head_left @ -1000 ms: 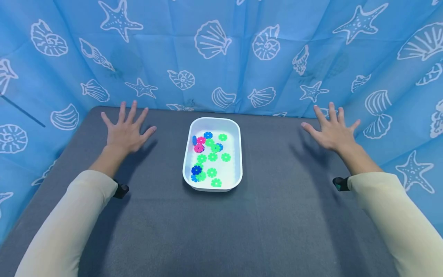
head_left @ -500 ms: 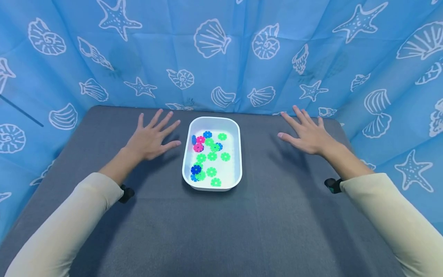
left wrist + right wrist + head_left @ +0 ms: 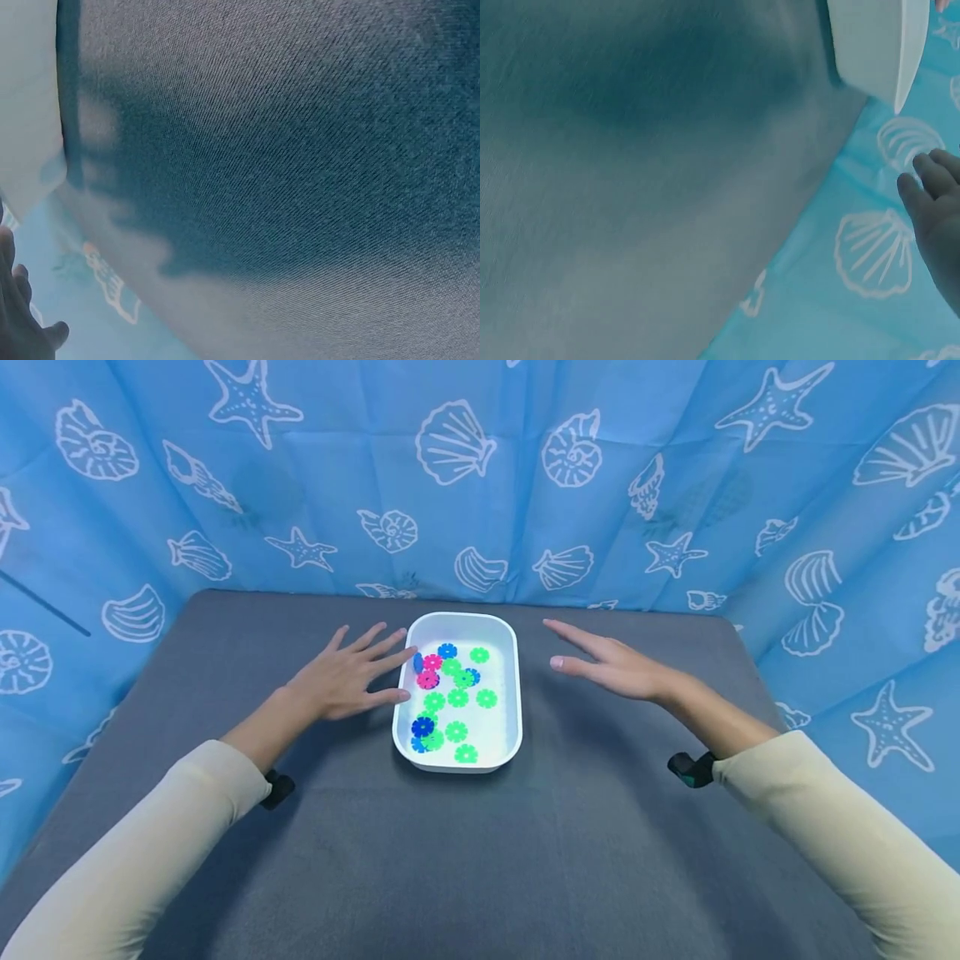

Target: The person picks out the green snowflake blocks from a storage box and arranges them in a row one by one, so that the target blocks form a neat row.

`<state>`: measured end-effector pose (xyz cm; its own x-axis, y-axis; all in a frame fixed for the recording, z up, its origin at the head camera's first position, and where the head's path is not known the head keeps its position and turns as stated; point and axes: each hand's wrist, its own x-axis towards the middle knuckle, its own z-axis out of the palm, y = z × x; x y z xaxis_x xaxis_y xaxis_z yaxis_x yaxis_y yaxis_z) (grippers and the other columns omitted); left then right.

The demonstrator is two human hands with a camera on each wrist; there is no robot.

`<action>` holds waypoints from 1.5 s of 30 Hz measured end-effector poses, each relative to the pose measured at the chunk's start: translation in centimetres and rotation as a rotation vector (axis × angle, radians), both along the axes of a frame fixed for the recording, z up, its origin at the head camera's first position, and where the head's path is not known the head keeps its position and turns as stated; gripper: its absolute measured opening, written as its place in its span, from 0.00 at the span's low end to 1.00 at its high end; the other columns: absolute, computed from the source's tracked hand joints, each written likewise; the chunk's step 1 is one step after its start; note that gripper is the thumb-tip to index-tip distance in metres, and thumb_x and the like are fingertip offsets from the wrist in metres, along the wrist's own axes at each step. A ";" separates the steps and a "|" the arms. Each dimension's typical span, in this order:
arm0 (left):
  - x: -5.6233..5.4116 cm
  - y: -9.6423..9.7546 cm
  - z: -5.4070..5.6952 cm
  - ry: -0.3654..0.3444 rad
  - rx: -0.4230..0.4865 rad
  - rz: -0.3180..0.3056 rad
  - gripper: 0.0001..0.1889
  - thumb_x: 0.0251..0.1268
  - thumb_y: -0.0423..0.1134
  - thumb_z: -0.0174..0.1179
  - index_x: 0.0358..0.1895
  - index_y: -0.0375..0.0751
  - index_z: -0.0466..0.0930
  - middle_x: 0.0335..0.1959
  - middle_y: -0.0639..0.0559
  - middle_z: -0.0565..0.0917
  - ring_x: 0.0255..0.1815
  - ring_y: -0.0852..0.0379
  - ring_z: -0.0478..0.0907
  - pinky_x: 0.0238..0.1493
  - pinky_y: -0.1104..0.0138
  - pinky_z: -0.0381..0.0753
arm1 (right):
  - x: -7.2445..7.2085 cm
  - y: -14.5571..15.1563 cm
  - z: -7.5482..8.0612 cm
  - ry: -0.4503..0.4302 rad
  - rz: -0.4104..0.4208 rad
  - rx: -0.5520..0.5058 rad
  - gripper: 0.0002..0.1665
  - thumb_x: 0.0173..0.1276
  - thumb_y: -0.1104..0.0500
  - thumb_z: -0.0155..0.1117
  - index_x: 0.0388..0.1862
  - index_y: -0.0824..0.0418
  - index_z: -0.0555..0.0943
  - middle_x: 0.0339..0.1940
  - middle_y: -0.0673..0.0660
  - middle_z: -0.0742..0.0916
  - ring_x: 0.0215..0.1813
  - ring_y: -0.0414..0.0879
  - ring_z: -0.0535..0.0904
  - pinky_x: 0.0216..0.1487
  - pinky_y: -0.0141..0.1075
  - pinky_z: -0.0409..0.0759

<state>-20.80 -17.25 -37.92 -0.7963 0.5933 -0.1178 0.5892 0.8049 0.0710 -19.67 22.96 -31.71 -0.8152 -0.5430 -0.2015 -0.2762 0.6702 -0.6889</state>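
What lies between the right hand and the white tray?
In the head view, only a narrow bare strip of grey tabletop shows between the right hand and the white tray.

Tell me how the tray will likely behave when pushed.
The tray looks like smooth, rigid plastic, so it is probably stiff and fairly light. Its low, wide shape should slide rather than tip, though the cloth may drag. The discs appear loose, so they would likely shift.

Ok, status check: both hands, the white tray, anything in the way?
Left hand spread, overlapping the white tray in head view, contact unclear. Right hand empty, apart from it. Tray on gray table, colored discs inside. No obstruction visible.
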 end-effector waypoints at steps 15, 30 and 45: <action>0.9 0.0 -0.7 0.027 0.011 -0.007 0.41 0.72 0.71 0.37 0.82 0.56 0.44 0.82 0.51 0.47 0.82 0.45 0.42 0.75 0.38 0.39 | -1.3 -4.5 1.8 -0.454 0.249 -0.046 0.37 0.75 0.49 0.57 0.78 0.57 0.61 0.72 0.56 0.75 0.73 0.49 0.70 0.72 0.51 0.65; 0.9 0.0 -0.4 -0.031 0.018 -0.002 0.42 0.72 0.71 0.38 0.82 0.53 0.44 0.82 0.50 0.46 0.81 0.43 0.44 0.73 0.36 0.46 | -2.5 -9.7 0.2 -0.639 0.334 0.152 0.43 0.71 0.48 0.64 0.79 0.58 0.60 0.70 0.59 0.77 0.69 0.47 0.73 0.68 0.45 0.71; 0.9 0.0 -0.5 -0.025 0.017 -0.008 0.43 0.72 0.71 0.38 0.82 0.53 0.44 0.82 0.50 0.47 0.81 0.44 0.43 0.73 0.37 0.47 | -2.3 -11.9 -1.3 -0.795 0.323 0.208 0.34 0.79 0.50 0.54 0.76 0.65 0.63 0.71 0.60 0.74 0.69 0.50 0.74 0.66 0.41 0.73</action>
<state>-19.92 -17.23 -38.47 -0.7888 0.6013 -0.1277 0.5931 0.7990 0.0991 -22.00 11.05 -33.04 -0.2046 -0.6119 -0.7640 0.0352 0.7754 -0.6305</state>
